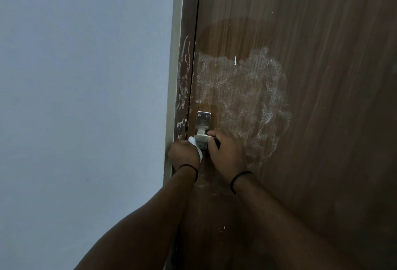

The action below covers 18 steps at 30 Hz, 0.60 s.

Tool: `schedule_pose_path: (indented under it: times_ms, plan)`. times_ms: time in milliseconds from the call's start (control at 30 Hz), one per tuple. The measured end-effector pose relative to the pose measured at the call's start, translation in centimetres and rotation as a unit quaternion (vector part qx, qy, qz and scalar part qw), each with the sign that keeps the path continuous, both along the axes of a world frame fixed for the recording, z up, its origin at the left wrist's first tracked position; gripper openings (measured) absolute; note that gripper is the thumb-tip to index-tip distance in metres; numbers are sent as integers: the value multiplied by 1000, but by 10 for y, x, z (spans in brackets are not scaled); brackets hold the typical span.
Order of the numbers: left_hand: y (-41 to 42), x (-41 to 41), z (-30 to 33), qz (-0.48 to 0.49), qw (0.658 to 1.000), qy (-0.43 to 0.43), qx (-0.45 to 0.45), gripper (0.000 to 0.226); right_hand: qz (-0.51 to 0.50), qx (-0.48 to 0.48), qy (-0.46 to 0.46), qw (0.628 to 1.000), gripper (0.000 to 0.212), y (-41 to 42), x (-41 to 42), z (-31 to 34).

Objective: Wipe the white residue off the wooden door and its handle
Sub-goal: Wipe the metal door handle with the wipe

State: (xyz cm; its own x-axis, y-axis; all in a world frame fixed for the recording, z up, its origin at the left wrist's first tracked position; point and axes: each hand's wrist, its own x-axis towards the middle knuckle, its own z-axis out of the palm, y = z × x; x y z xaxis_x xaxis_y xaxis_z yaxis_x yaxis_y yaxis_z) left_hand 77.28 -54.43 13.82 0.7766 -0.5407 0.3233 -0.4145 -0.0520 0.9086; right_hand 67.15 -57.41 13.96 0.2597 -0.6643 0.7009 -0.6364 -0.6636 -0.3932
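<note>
We see the wooden door (311, 33) smeared with a broad, chalky patch of white residue (242, 89) above and right of its metal handle (203, 129) near the door's left edge. Our left hand (184, 154) grips a white cloth (196, 146) against the handle; our right hand (225, 150) wraps its fingers around the handle.
</note>
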Motion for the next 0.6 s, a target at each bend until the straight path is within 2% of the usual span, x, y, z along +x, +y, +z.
schedule_pose_path:
  times_ms: [67, 233, 433, 500, 567, 600]
  plan:
    - [-1, 4, 10, -2, 1000, 17, -9, 34, 5, -7, -4, 1000, 22, 2, -2, 2]
    - [-7, 9, 63, -16, 997, -8, -73, 35, 15, -59, -41, 997, 26, 6, -4, 8]
    - [-12, 10, 78, -39, 990, 52, -127, 23, 62, -109, -69, 990, 29, 3, 12, 37]
    - [-11, 12, 76, -27, 985, 92, -141, 16, 105, -87, -84, 987, 27, 1, 19, 46]
    - [-10, 13, 74, -26, 982, 115, -150, 13, 102, -86, -37, 990, 27, -8, 25, 51]
    - [-9, 13, 73, -35, 980, 123, -154, 9, 70, -111, 16, 991, 28, -14, 26, 53]
